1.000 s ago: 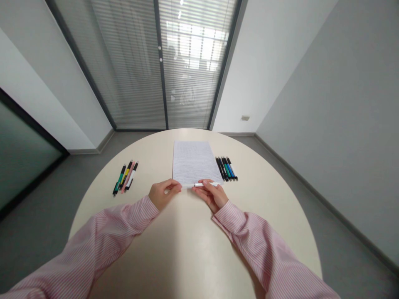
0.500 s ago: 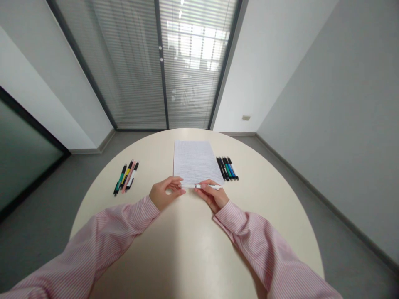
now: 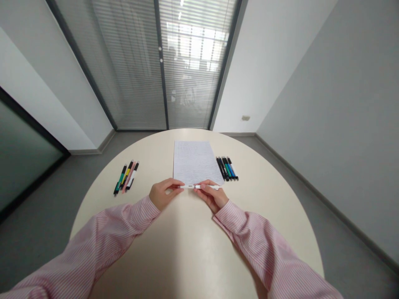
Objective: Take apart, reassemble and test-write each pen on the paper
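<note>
Running left to right, the white pen (image 3: 196, 187) spans both hands (image 3: 163, 194) (image 3: 215, 196), tip unclear.

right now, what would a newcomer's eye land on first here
Probably the slim white pen, held crosswise between the left hand and the right hand at the near edge of the lined paper. Next, the neat row of pens just right of that paper, and the colourful bunch of pens toward the table's left side.

We can't read the paper (image 3: 195, 160), too fine. Right hand (image 3: 216, 198) partly hides white pen (image 3: 188, 187). Sleeves (image 3: 102, 232) cropped.
</note>
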The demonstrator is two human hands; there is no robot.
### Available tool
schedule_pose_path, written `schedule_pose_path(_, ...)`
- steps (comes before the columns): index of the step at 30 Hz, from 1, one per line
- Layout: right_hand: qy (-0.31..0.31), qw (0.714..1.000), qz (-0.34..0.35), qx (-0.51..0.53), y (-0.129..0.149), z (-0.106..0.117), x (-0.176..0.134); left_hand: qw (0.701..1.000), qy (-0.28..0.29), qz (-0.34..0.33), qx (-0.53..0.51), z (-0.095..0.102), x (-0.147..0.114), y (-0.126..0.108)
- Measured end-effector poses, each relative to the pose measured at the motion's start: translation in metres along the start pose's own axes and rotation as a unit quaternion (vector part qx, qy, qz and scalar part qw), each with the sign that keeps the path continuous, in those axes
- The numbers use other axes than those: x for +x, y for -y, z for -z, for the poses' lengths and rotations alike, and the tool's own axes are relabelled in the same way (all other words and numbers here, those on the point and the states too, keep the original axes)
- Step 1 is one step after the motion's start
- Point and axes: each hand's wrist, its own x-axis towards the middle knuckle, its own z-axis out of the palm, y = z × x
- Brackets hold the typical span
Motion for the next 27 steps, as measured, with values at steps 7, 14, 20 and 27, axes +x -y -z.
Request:
schedule_pose_path(7,-0.001,1.0,0.01,0.016,-0.0013,0.0014,0.0002,0.994,0.026,0.094,-0.048,0.0021,0.0,0.0065)
schedule_pose_path(14,-0.007,0.999,0.002,0.034,-0.0005,-0.0007,0.0009,0.997,-0.019,-0.07,-0.005,0.0008,0.001,0.0093)
schedule_pose_path(20,0.017,0.998,-0.001,0.052,-0.0006,-0.0015,0.0002,0.996,-0.016,-0.081,0.022,0.0026,-0.0003,0.0057)
schedule_pose_path(27,0.006,0.997,-0.009,0.072,-0.0013,-0.0006,0.0024,0.999,-0.02,-0.029,-0.005,0.004,-0.0012,0.0055)
